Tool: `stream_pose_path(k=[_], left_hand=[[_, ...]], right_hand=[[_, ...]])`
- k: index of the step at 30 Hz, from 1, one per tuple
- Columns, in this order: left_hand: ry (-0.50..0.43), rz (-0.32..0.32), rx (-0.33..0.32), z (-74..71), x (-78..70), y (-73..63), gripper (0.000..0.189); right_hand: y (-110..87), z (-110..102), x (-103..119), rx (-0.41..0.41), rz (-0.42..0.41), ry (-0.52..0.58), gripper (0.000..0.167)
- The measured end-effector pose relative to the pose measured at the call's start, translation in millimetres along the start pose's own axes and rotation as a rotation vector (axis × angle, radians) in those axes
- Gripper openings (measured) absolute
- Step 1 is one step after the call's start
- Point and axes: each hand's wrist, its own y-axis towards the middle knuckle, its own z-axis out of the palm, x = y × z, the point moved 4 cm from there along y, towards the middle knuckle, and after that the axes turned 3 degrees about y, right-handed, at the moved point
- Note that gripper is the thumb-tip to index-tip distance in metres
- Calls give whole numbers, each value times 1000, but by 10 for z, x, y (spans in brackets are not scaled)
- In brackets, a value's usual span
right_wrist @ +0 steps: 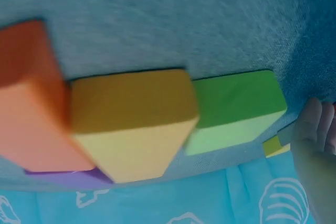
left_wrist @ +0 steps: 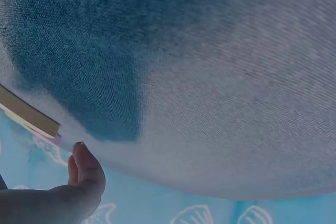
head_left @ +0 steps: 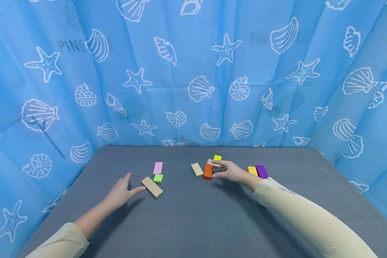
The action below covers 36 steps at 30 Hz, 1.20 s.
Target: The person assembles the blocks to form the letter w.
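In the head view my left hand hovers at the left with thumb and fingers spread. Its thumb tip comes right up to the near-left side of a plain wooden block. Beyond that block lie a small green block and a pink block. My right hand reaches to the middle group, thumb and fingers apart. The thumb tip is right at the side of an orange block, and the forefinger overlaps a wooden block behind it. A ridged wooden block lies to the left.
A yellow block sits behind the middle group. Under the right wrist are another yellow block, a green block, an orange-red block and a purple block. A blue shell-print curtain encloses the grey table.
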Motion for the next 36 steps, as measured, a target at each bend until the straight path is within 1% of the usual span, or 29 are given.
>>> stream_pose_path(k=[2, 6, 12, 17, 20, 24, 27, 32, 36], left_hand=[[2, 0, 2, 12, 0, 17, 95], [-4, -5, 14, 42, -10, 36, 94], [-19, -22, 15, 96, -73, 82, 91], [-19, -40, 19, 142, -97, 131, 92], [-14, -39, 14, 160, -103, 156, 93], [-7, -23, 2, 176, -107, 179, 92], [-11, -23, 2, 185, -106, 192, 91], [-16, -31, 16, 187, -106, 211, 90], [-10, -31, 28, 189, -122, 226, 91]], right_hand=[[51, 28, 2, 21, 5, -12, 68], [145, 85, 18, 37, 7, -41, 68], [227, 134, -16, 4, 70, -80, 69], [253, 152, -14, 5, 88, -108, 67], [260, 154, 22, 13, 95, -106, 66], [276, 156, 65, 53, 86, -94, 64], [289, 150, 68, 82, 104, -88, 63], [302, 145, 30, 80, 143, -86, 64], [301, 155, 25, 67, 130, -101, 65]])
